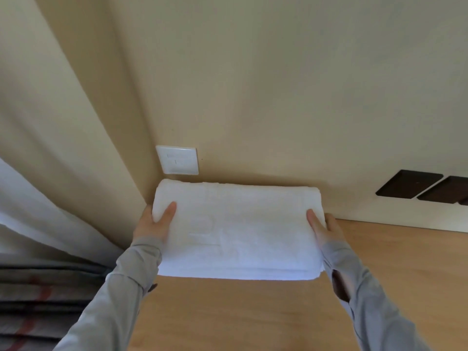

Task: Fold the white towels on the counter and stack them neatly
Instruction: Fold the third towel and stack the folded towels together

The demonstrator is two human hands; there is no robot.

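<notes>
Filling the middle of the frame, the folded towel point(238, 231) lies lengthwise at the back of the counter point(253, 312), close against the wall point(278, 97); whether it rests or hangs just above the wood is unclear. Several layers show along its near edge. The left hand point(154, 224) grips its left end and the right hand point(324, 226) its right end, thumbs on top, fingers hidden. It looks soft, thick and light, likely to sag or slide apart, so holding both ends from beneath seems wise. A socket point(177, 160) sits just above it, a curtain point(38, 173) at left, dark blocks point(410, 183) at right.
</notes>
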